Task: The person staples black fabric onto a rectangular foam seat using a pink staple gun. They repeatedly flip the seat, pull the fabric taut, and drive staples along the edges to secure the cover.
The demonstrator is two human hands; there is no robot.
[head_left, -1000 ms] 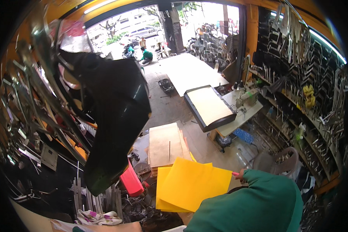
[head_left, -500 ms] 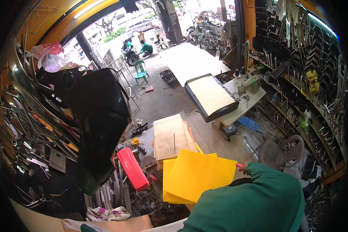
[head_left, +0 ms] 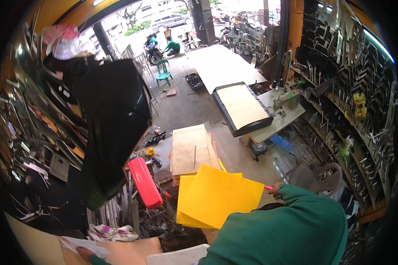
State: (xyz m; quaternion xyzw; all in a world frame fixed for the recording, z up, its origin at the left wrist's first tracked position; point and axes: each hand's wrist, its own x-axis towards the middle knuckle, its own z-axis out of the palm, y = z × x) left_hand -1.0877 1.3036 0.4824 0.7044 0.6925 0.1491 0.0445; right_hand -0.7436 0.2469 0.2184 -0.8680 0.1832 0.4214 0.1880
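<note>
My right hand (head_left: pixel 276 189) is closed round a small pinkish-red object (head_left: pixel 268 187), whose kind is too small to make out. It is by the right corner of the yellow sheets (head_left: pixel 221 194), which overlap in a fan. My green right sleeve (head_left: pixel 278 227) hides their lower right part. At the lower left, my left hand (head_left: pixel 85 252) rests at a thin white sheet (head_left: pixel 89 243) on an orange-tan board (head_left: pixel 132 250); whether its fingers grip the sheet is unclear. Just beyond the yellow sheets lies a stack of tan boards (head_left: pixel 188 150).
A large black moulded part (head_left: pixel 115 110) looms close at left. Beside it lies a red padded piece (head_left: pixel 145 183). A black-edged tray (head_left: pixel 241 131) and a sewing machine (head_left: pixel 287 99) stand on a table at right, near a chair (head_left: pixel 329 181). Two people crouch by a motorcycle (head_left: pixel 154 51) outside.
The view has shifted slightly, so most things sit lower-left or higher than before. My left hand has come into view at the white sheet. My right hand keeps its pinkish-red object.
</note>
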